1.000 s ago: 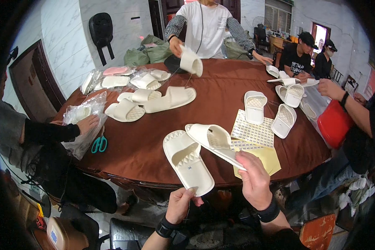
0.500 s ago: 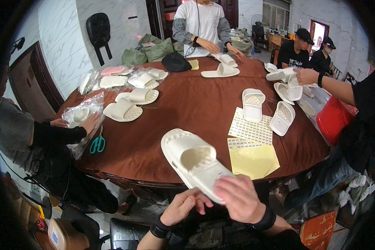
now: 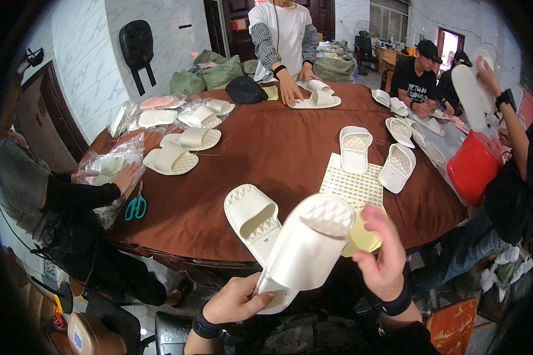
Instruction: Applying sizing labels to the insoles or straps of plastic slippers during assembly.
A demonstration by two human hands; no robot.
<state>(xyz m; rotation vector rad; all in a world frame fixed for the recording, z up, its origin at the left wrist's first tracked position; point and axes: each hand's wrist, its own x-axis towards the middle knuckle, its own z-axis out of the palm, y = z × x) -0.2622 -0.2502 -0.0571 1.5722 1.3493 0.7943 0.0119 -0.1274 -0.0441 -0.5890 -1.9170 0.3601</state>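
Two cream slippers are held up at the table's near edge, fanned apart. The front slipper [image 3: 305, 254] overlaps the rear slipper [image 3: 243, 207], whose insole bears a small printed mark. My left hand [image 3: 234, 302] is closed round the heel end, its thumb on top; whether it pinches both soles is hidden. To the right of the front slipper, my right hand [image 3: 385, 260] is open and empty, fingers apart. Beyond it lie a sticker sheet [image 3: 352, 177] and its yellow backing [image 3: 361, 239]. Another slipper [image 3: 355, 148] rests against the sheet's top, with its mate [image 3: 398, 168] beside it.
A brown cloth [image 3: 266, 142] covers the table. At left are a slipper pair [image 3: 170, 160], teal-handled scissors [image 3: 135, 208] and a co-worker's hand [image 3: 124, 177] on a plastic bag. Another co-worker handles slippers [image 3: 317, 97] opposite. A red stool [image 3: 474, 168] stands at right.
The slippers have gone from nearly stacked to fanned apart. My right hand has let go and moved right; my left now grips the heel. At right, a co-worker has raised a white slipper.
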